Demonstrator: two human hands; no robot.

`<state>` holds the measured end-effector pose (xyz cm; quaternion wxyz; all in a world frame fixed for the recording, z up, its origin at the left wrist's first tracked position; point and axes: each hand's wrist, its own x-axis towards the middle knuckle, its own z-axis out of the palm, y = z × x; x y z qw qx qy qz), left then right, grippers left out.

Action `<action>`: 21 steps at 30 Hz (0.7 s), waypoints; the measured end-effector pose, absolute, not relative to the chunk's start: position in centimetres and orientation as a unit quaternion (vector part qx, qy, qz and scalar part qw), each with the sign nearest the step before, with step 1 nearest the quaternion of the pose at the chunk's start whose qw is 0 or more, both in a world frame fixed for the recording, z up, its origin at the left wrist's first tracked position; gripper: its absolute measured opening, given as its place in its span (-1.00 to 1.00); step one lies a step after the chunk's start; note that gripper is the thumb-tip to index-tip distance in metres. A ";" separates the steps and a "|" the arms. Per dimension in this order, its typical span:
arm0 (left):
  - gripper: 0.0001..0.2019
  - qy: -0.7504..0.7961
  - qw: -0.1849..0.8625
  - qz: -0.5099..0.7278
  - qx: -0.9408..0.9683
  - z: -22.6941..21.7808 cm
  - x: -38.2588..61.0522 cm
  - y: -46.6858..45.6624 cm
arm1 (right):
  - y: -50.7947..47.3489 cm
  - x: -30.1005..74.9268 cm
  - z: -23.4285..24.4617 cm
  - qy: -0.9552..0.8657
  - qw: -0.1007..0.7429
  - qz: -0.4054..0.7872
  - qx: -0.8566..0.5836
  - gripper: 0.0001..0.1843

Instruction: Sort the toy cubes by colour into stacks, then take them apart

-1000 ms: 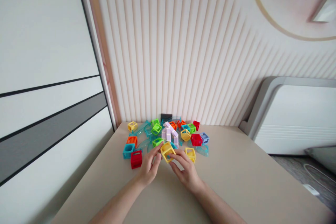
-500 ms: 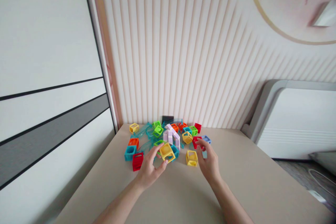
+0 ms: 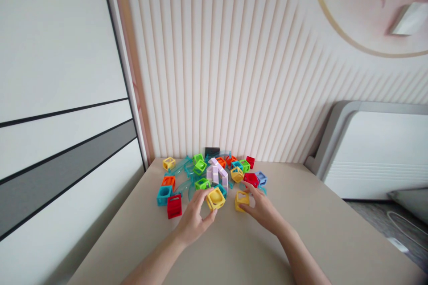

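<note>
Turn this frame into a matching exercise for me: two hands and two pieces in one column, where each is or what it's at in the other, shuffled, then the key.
1. left hand
2. right hand
3. black piece
4. leftmost red cube

A. by the ribbed wall
B. holding a yellow cube
C. beside a blue cube
D. at another yellow cube, farther right

Pairs: 1-B; 2-D; 3-A; 4-C

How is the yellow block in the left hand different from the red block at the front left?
The yellow block is bright yellow, while the red block is red. The yellow block is held, tilted, in the left hand; the red block sits on the table with no hand on it. Both are boxy, with openings in their sides.
</note>
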<state>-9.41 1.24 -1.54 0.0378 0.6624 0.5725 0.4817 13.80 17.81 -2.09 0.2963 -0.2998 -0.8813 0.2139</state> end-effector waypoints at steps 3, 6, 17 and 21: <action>-0.48 0.570 0.028 0.482 0.665 -1.6 -9.5 1.3 | 17.0 12.9 -1.5 -0.850 0.352 0.242 -0.309 -0.36; -0.46 0.560 0.020 0.495 0.665 -2.0 -9.6 1.5 | 15.7 11.6 -0.8 -0.787 0.423 0.328 -0.307 -0.38; -0.44 0.506 0.035 0.528 0.681 -2.2 -10.0 1.7 | 12.4 8.0 -0.7 -0.513 0.415 0.711 -0.241 -0.55; -0.36 0.503 0.045 0.531 0.681 -2.6 -9.9 1.8 | 11.8 7.3 -1.2 -0.449 0.440 0.736 -0.250 -0.53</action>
